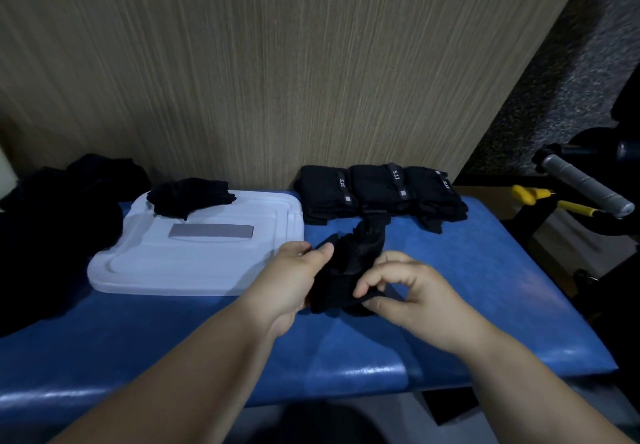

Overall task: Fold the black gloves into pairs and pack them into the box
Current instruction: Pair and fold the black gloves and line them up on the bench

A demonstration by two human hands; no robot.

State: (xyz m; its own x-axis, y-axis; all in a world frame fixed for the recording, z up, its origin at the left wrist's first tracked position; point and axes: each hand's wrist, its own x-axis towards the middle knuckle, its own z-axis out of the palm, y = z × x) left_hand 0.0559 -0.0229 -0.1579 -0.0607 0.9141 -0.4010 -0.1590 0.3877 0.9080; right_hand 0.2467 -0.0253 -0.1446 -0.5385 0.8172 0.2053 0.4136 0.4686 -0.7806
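— What does the grip have?
— Both are clamped on one black glove (346, 267), lower centre of the frame. My left hand (294, 277) pinches its left edge between thumb and fingers. My right hand (415, 294) nips the near hem with curled fingertips. The glove is crumpled between them over the blue desk (485, 270).

— And the other gloves?
— Just beyond, right of centre against the wood-grain panel (277, 62), a row of folded gloves (377, 190) sits side by side, straps with pale lettering on top. The held glove's far end reaches toward that row. Left of centre lies a white lid (194, 263) with a grey label (211, 231), and a loose glove (192, 195) is bunched on its far edge. I cannot tell whether the box is under it.

— Anything at the edges?
— A dark heap (62, 208) of cloth at the left edge, too dim to make out. At the right, off the desk, there is a grey-wrapped bar (585, 189) and yellow handles (530, 194).
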